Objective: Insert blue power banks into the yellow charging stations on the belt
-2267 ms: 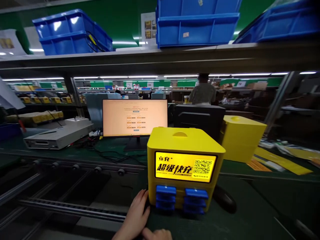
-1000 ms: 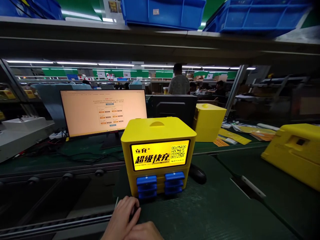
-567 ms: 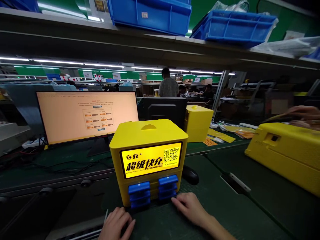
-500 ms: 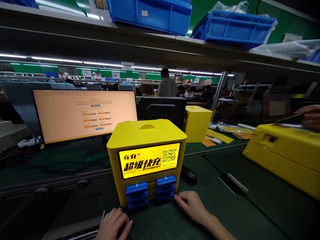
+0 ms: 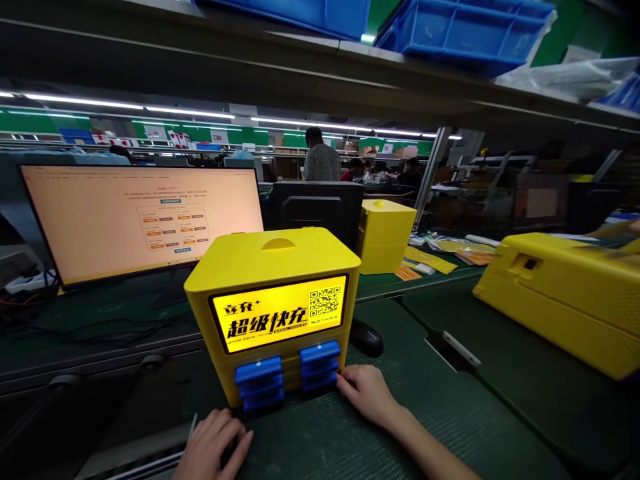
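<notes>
A yellow power bank rental cabinet stands upright on the green bench, its front panel lit with dark lettering and a QR code. Below the panel, two stacks of blue power banks stick out of the slots, a left stack and a right stack. My left hand rests near the bench edge, in front of the cabinet's lower left corner, thumb spread from its fingers and holding nothing. With curled fingers, my right hand touches the lower right corner beside the right stack; what lies between its fingertips is hidden.
A black mouse lies right of the cabinet. Behind are a lit monitor and a second yellow cabinet. Another yellow case lies on the right. Blue bins sit on the shelf overhead. A co-worker stands far back.
My view has shifted, so the scene sits further left and higher. Both hands keep about the same places by the cabinet. A co-worker's hand over the right yellow case no longer shows clearly.
</notes>
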Action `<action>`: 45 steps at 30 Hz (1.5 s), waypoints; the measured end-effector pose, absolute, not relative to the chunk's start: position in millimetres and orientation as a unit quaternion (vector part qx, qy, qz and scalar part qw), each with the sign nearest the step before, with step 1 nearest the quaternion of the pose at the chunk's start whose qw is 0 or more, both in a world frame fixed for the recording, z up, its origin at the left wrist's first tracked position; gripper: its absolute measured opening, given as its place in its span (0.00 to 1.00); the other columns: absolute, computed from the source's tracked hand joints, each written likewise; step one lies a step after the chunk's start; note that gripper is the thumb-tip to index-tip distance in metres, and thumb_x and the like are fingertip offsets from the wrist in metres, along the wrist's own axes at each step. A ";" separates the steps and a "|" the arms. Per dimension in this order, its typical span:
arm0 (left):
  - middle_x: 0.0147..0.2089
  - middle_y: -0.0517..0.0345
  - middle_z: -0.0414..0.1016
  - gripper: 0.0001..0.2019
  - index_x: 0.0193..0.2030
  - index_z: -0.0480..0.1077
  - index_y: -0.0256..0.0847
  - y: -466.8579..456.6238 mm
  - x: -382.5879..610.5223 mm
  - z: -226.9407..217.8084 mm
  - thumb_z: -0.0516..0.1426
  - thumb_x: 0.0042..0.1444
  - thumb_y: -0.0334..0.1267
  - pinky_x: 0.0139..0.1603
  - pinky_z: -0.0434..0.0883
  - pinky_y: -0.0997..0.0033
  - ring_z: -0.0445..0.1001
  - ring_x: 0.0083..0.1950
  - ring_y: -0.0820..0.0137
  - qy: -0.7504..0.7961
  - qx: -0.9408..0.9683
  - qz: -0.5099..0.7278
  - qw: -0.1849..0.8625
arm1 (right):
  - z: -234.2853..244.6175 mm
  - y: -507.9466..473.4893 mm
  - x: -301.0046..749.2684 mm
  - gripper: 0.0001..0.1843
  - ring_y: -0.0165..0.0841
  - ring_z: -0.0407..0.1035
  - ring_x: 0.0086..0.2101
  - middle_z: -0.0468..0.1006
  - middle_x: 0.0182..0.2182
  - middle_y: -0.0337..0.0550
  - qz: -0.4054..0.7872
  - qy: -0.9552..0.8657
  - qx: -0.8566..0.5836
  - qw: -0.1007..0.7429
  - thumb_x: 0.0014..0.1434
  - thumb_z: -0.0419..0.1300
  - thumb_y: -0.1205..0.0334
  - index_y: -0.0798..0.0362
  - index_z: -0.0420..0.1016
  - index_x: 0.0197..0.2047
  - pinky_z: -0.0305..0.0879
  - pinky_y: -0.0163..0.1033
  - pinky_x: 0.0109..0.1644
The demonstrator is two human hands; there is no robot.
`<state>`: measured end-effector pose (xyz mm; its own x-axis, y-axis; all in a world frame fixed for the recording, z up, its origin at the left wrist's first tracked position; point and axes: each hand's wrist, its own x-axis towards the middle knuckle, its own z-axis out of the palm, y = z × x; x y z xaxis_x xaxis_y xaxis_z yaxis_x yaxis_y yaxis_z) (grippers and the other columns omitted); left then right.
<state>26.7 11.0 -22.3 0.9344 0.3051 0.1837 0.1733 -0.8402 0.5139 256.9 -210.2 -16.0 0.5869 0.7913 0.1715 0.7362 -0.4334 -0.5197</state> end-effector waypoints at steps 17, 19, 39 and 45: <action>0.34 0.58 0.66 0.17 0.31 0.65 0.43 4.4 26.0 -15.6 0.45 0.63 0.50 0.44 0.61 0.60 0.65 0.40 0.63 0.136 0.952 0.108 0.252 | -20.2 -212.1 255.8 0.22 0.30 0.66 0.26 0.72 0.23 0.37 0.064 -0.453 -0.842 0.288 0.64 0.45 0.56 0.52 0.62 0.20 0.47 0.35 0.29; 0.34 0.58 0.66 0.17 0.31 0.64 0.43 3.1 26.0 -14.4 0.45 0.63 0.50 0.45 0.61 0.60 0.65 0.40 0.64 0.139 0.951 0.105 0.254 | -19.8 -212.5 255.2 0.22 0.31 0.66 0.26 0.72 0.22 0.37 0.067 -0.450 -0.842 0.290 0.64 0.45 0.56 0.52 0.62 0.20 0.47 0.35 0.29; 0.34 0.58 0.65 0.15 0.31 0.63 0.42 -2.5 23.7 -8.2 0.45 0.64 0.46 0.44 0.63 0.61 0.65 0.40 0.64 0.129 0.954 0.122 0.241 | -18.6 -214.1 253.5 0.23 0.32 0.67 0.26 0.73 0.23 0.38 0.089 -0.442 -0.846 0.286 0.63 0.43 0.52 0.51 0.65 0.21 0.50 0.36 0.29; 0.34 0.58 0.65 0.14 0.31 0.63 0.42 -4.2 23.0 -7.6 0.45 0.64 0.45 0.47 0.61 0.59 0.65 0.41 0.64 0.135 0.954 0.117 0.239 | -19.4 -213.2 253.7 0.24 0.33 0.67 0.26 0.73 0.23 0.39 0.094 -0.440 -0.848 0.281 0.63 0.42 0.51 0.51 0.65 0.21 0.51 0.36 0.30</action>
